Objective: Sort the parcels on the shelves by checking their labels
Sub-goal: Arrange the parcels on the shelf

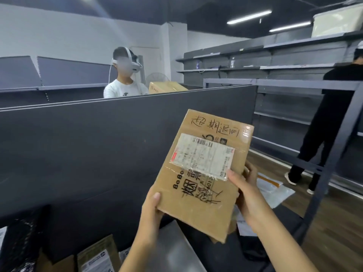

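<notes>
Cardboard parcel (204, 173), right of centre frame, held tilted with its shipping label (202, 157) facing the camera. Left hand (152, 209) grips the lower-left corner; right hand (245, 193) clasps the right edge, thumb on the label's corner. Risk: thumb and glossy tape may obscure print, causing missorting.

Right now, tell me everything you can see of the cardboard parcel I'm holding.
The cardboard parcel is a flat brown box, held up tilted, its front facing the camera. A white shipping label with a barcode sits under glossy clear tape; black marker handwriting runs above and below it. The left hand grips its lower left corner; the right hand holds its right edge, thumb on the label's corner.
</notes>
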